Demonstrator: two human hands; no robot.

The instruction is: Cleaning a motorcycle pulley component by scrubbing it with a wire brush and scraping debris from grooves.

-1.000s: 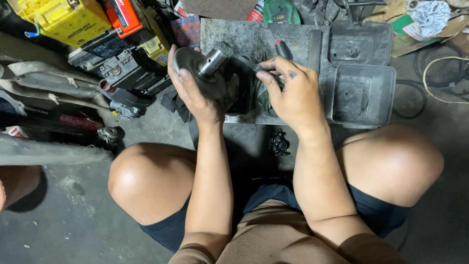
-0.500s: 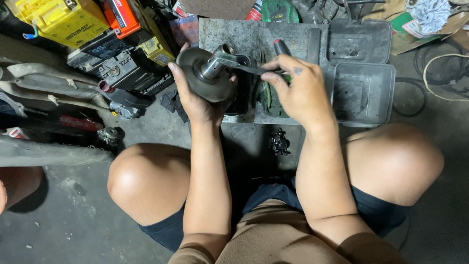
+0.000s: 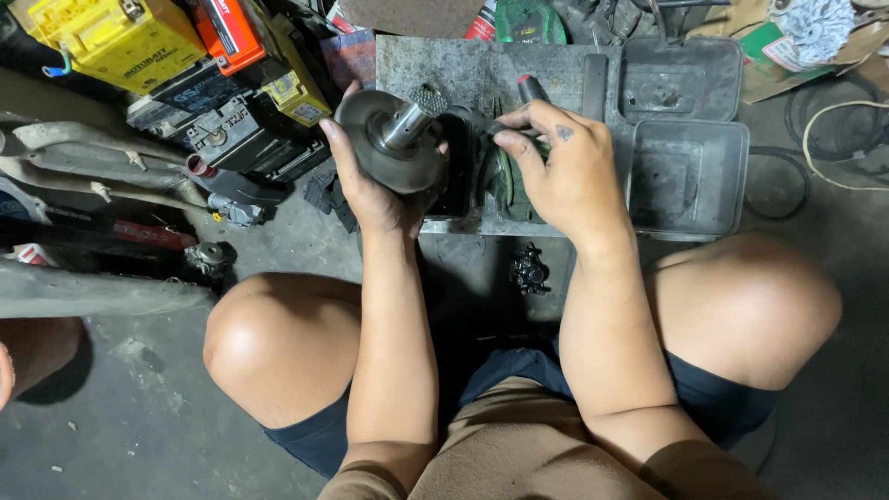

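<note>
My left hand (image 3: pixel 370 190) grips a round dark metal disc (image 3: pixel 370 153) from below. The disc's shiny short shaft (image 3: pixel 407 125) points up toward the right. My right hand (image 3: pixel 569 176) is just right of the disc, fingers curled around a slim dark tool. The tool's red-tipped handle (image 3: pixel 530 90) sticks out beyond my fingers; its working end is hidden by them. Both hands hover over a grimy metal tray (image 3: pixel 463 65) on the floor in front of my knees.
An open black plastic case (image 3: pixel 690 171) lies right of the tray. A yellow battery (image 3: pixel 102 42) and other boxes stand at the upper left. A small black part (image 3: pixel 528 270) lies on the floor between my knees. Cables (image 3: pixel 833 139) coil at the right.
The disc has tilted so its face and shaft show more. The thin tool that reached the shaft half a second ago has drawn back into my right hand.
</note>
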